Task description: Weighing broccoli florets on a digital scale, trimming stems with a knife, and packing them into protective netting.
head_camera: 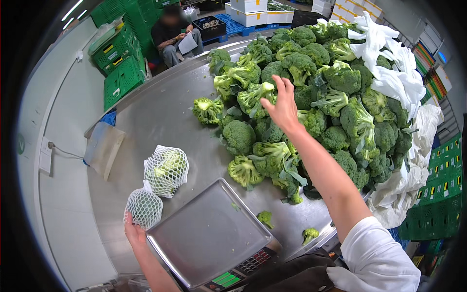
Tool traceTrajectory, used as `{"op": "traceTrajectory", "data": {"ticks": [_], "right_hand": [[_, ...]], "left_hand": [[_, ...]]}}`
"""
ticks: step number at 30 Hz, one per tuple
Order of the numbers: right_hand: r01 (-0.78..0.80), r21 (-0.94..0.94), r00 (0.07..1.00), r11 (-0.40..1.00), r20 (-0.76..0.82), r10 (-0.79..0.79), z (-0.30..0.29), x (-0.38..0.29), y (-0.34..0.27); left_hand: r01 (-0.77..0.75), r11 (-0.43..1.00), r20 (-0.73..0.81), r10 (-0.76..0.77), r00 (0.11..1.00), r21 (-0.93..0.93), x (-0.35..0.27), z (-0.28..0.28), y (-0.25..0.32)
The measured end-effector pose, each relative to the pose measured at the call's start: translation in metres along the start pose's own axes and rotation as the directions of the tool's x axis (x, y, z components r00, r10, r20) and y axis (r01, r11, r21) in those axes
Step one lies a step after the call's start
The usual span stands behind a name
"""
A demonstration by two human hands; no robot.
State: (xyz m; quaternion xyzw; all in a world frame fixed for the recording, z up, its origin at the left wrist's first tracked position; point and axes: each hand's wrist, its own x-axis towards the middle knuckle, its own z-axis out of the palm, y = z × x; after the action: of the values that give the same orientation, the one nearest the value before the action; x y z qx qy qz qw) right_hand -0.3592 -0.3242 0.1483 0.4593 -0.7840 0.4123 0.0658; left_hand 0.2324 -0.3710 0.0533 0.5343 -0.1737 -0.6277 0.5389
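My left hand (135, 233) is at the lower left, gripping the near side of a broccoli head in a white foam net (143, 208). Some of its fingers are hidden by that head. Touching it on the far side is a second netted broccoli (166, 171), its pale stalk turned up. My right hand (283, 106) reaches over a large heap of loose broccoli (239, 137), fingers apart and nothing held. Just left of its thumb and fingers is a broccoli head with a cut stalk (256, 98). Between my arms sits a weighing scale with a bare steel pan (211, 233).
Small broccoli florets (265, 219) lie right of the scale on the steel table (153, 120). White foam nets (392, 69) drape over the heap's right side. A plastic-covered panel (104, 146) stands at the left edge. Beyond the table, a seated person (175, 36) holds paper near green crates (122, 78).
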Motion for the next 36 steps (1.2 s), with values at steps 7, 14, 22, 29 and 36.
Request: {"op": "traceTrajectory", "data": {"ticks": [7, 14, 22, 29, 36], "right_hand": [[0.013, 0.107, 0.966, 0.994, 0.254, -0.04, 0.001, 0.025, 0.005], [0.236, 0.746, 0.826, 0.622, 0.183, -0.533, -0.056, -0.116, -0.096], [0.406, 0.647, 0.634, 0.645, 0.309, -0.709, -0.101, -0.171, -0.063], [-0.065, 0.331, 0.967, 0.941, -0.211, 0.141, -0.24, 0.01, 0.075], [-0.153, -0.17, 0.968, 0.973, -0.225, 0.113, -0.293, 0.149, 0.185]], "left_hand": [[-0.245, 0.383, 0.062, 0.432, 0.9, 0.891, -0.101, 0.058, 0.004], [-0.058, 0.987, 0.68, 0.146, 0.719, -0.15, -0.214, 0.188, -0.046], [-0.483, 0.826, 0.406, 0.35, 0.844, 0.291, -0.259, 0.122, -0.077], [-0.655, 0.23, 0.517, 0.452, 0.727, 0.72, -0.262, 0.09, -0.083], [-0.597, 0.271, 0.368, 0.577, 0.729, 0.755, -0.316, 0.146, -0.081]]}}
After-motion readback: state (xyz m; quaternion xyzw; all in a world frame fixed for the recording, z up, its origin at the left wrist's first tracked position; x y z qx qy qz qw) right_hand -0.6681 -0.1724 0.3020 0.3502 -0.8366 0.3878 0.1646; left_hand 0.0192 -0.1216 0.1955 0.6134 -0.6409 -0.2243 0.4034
